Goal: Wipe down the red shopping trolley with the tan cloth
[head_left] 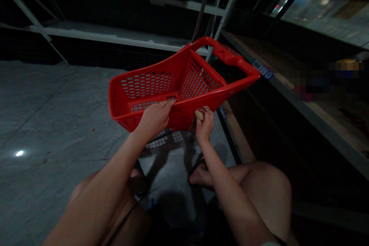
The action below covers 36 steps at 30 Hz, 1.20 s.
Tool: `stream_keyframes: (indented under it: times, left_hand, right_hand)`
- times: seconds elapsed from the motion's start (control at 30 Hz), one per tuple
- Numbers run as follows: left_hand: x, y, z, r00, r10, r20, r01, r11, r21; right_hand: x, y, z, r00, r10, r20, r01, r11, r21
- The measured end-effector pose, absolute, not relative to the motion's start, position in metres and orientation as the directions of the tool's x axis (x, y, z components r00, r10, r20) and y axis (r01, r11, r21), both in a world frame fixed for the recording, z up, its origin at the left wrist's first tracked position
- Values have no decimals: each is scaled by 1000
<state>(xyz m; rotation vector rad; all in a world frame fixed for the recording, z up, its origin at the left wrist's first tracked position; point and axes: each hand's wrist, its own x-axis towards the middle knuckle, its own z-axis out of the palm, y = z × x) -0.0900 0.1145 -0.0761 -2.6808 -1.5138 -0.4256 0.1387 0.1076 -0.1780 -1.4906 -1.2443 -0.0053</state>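
A red plastic shopping basket (183,117) with perforated walls and a long loop handle (230,57) stands in front of me, its handle reaching up to the right. My left hand (157,117) is closed over the near rim, fingertips hooked inside. Against the outer near wall, my right hand (205,126) pinches a small beige piece (198,115), maybe a folded cloth or sponge; its kind is unclear. No items show inside the basket, though part of its bottom is hidden by the near wall.
A metal shelving rack (115,35) with dark crates stands behind the basket. Along the right runs a wooden-topped ledge (276,69) with blue labels. My knees and feet flank the grey floor (57,115) below. The light is dim.
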Motion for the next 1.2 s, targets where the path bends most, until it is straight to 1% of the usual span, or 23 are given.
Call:
stream_keyframes:
  times: [0.1, 0.17, 0.23, 0.3, 0.33, 0.4, 0.5, 0.57, 0.63, 0.73, 0.77, 0.83, 0.9, 0.97, 1.07, 1.13, 1.2]
  left_hand:
    - [-88, 114, -77, 492, 831, 261, 842, -530, 98]
    - [-88, 114, -76, 486, 834, 261, 846, -524, 97]
    - [-88, 114, -75, 483, 839, 248, 849, -519, 100]
    - [-89, 114, -74, 494, 837, 234, 841, -529, 117]
    - [-90, 114, -74, 504, 833, 229, 831, -540, 133]
    - [-95, 116, -73, 520, 822, 230, 810, -561, 171]
    - [-106, 119, -70, 509, 822, 254, 807, -559, 192]
    - [-115, 120, -67, 473, 846, 245, 839, -517, 167]
    - [-124, 120, -66, 436, 875, 210, 876, -466, 125]
    - [-133, 118, -66, 410, 897, 168, 901, -426, 76]
    - [-134, 117, -67, 404, 900, 167, 905, -419, 69]
    - [-136, 116, -69, 399, 900, 174, 907, -415, 66]
    - [-136, 115, -70, 406, 896, 179, 904, -422, 66]
    - [-137, 117, -69, 398, 902, 167, 909, -412, 59]
    - [-141, 119, -63, 345, 929, 135, 935, -353, 39]
    - [-143, 120, -59, 315, 943, 109, 946, -321, 41]
    - [-145, 120, -57, 296, 951, 84, 952, -301, 49]
  right_hand:
    - [121, 100, -222, 597, 669, 442, 524, 92, -847]
    - [114, 98, -244, 651, 667, 361, 449, 45, -893]
    - [112, 101, -252, 674, 665, 323, 413, 23, -910]
    - [112, 105, -241, 696, 652, 300, 381, 19, -924]
    - [111, 108, -229, 704, 642, 304, 369, 35, -929]
    - [109, 112, -194, 698, 617, 364, 376, 116, -919]
    - [102, 113, -142, 623, 563, 543, 464, 292, -836]
    - [96, 110, -132, 552, 568, 610, 516, 342, -785]
    - [90, 105, -151, 502, 634, 589, 537, 306, -786]
    - [85, 92, -216, 475, 763, 438, 515, 162, -842]
    - [84, 88, -239, 463, 788, 404, 501, 143, -853]
    - [86, 81, -275, 466, 808, 360, 475, 114, -872]
    - [89, 82, -289, 496, 799, 340, 453, 96, -886]
    - [93, 90, -280, 545, 772, 327, 431, 76, -899]
    - [98, 108, -234, 636, 692, 342, 373, 112, -921]
    - [98, 118, -199, 671, 612, 418, 376, 204, -904]
    - [97, 121, -176, 661, 541, 519, 433, 289, -854]
